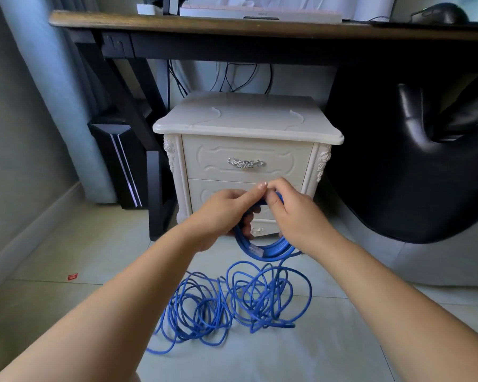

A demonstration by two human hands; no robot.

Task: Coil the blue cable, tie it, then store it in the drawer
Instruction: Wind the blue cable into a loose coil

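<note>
Forearms point(127, 277) stretch forward, left hand point(221, 213) and right hand point(295, 213) together on a coil of blue cable point(276, 248).
The left hand curls round the gathered loops; the right hand pinches the coil's top, thumbs almost touching. Most of the cable sprawls in loose tangled loops on the tiled floor point(94, 257) just below. Behind stands a white cabinet point(246, 119), its top drawer point(204, 161) closed, under a dark worktop point(204, 24).
</note>
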